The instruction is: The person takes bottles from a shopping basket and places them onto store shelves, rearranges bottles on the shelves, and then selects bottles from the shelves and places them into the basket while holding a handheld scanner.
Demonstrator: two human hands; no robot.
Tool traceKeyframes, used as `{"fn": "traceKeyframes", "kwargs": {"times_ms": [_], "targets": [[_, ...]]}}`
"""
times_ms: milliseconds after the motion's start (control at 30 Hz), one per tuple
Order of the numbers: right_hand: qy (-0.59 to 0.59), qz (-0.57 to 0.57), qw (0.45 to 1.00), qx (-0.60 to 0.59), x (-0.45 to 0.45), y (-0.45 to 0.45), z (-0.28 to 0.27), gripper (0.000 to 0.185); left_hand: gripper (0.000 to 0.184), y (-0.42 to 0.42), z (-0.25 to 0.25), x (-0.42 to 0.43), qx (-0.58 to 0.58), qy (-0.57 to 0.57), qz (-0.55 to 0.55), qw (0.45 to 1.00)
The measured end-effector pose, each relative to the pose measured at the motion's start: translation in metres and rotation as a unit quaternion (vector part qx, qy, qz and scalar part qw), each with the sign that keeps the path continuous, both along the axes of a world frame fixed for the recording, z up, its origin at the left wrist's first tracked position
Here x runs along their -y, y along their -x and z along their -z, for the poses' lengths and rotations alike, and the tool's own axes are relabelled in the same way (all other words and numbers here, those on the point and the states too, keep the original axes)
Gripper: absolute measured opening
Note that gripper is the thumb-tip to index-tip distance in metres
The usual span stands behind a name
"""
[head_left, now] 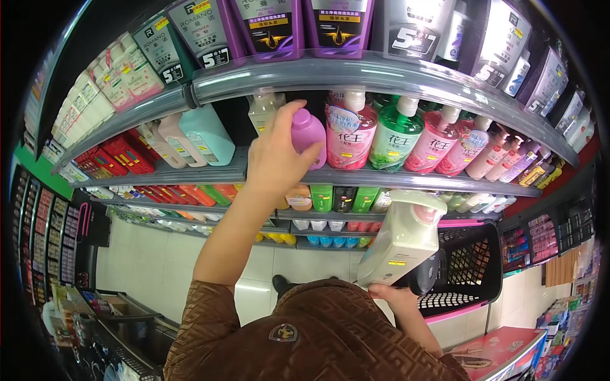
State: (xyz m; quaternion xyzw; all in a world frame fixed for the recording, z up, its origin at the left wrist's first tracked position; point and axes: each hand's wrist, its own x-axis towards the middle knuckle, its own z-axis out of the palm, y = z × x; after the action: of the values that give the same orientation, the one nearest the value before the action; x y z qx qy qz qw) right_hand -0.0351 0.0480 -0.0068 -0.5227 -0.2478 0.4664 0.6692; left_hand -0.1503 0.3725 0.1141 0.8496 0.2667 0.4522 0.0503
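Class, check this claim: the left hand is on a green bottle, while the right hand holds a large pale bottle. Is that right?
Not quite: the head view shows the left hand on a pinkish-purple bottle, not a green one; the right hand does hold a large pale bottle.

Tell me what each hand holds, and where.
Left hand: the purple bottle, by its side. Right hand: the white bottle, by its lower end.

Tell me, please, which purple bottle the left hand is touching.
The small plain purple bottle, beside the pink pump bottle; the large labelled purple ones stand higher up, untouched.
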Motion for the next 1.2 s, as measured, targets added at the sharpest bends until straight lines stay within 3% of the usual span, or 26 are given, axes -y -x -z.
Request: {"fn": "traceKeyframes", "kwargs": {"times_ms": [67,100,167,233,300,367,533,600,700,733,867,933,1033,1133,1200], "targets": [[-0.007,0.009,1.0,-0.008,-0.005,0.0,0.0,0.069,0.07,0.006,0.001,0.008,-0.032,0.151,-0.007,0.988],[-0.036,0.039,0.998,0.025,-0.008,0.002,0.001,0.066,0.07,0.008,0.002,0.013,-0.033,0.15,-0.014,0.988],[-0.064,0.066,0.994,0.053,-0.01,0.005,0.007,0.063,0.068,0.015,0.005,0.022,0.005,0.258,0.057,0.964],[-0.061,0.035,0.997,0.006,-0.012,0.0,0.013,0.069,0.065,0.031,-0.002,0.03,0.02,0.248,0.066,0.966],[-0.052,0.031,0.998,-0.003,-0.015,0.004,0.01,0.074,0.059,0.056,-0.015,0.039,0.102,0.087,0.116,0.984],[-0.087,0.044,0.995,0.014,-0.023,0.011,0.007,0.073,0.058,0.09,-0.022,0.041,0.167,0.1,0.165,0.967],[-0.072,0.07,0.995,0.014,-0.037,0.027,0.013,0.077,0.056,0.14,-0.02,0.005,0.127,0.043,0.142,0.981],[0.06,0.103,0.983,0.141,-0.03,0.028,0.037,0.079,0.056,0.145,-0.008,-0.014,0.09,0.047,0.113,0.988],[-0.041,0.143,0.982,0.113,-0.038,0.033,0.059,0.077,0.059,0.134,-0.001,-0.038,0.061,0.027,0.072,0.995],[-0.036,0.13,0.986,0.102,-0.047,0.047,0.027,0.078,0.061,0.132,0.002,-0.045,0.054,0.065,0.057,0.995],[-0.025,0.074,0.997,0.015,-0.055,0.06,0.013,0.081,0.063,0.118,0.007,-0.064,0.063,0.203,0.05,0.976],[-0.143,0.106,0.983,0.038,-0.061,0.07,0.014,0.065,0.063,0.112,0.007,-0.072,0.084,0.257,0.068,0.96],[-0.16,0.118,0.979,0.052,-0.067,0.076,0.009,0.063,0.065,0.103,0.009,-0.09,0.052,0.288,0.02,0.956],[-0.157,0.107,0.981,0.038,-0.066,0.079,0.011,0.06,0.07,0.098,0.014,-0.109,0.079,0.34,0.04,0.936],[-0.145,0.106,0.983,0.039,-0.066,0.081,0.011,0.06,0.073,0.097,0.009,-0.116,0.102,0.387,0.134,0.907]]}}
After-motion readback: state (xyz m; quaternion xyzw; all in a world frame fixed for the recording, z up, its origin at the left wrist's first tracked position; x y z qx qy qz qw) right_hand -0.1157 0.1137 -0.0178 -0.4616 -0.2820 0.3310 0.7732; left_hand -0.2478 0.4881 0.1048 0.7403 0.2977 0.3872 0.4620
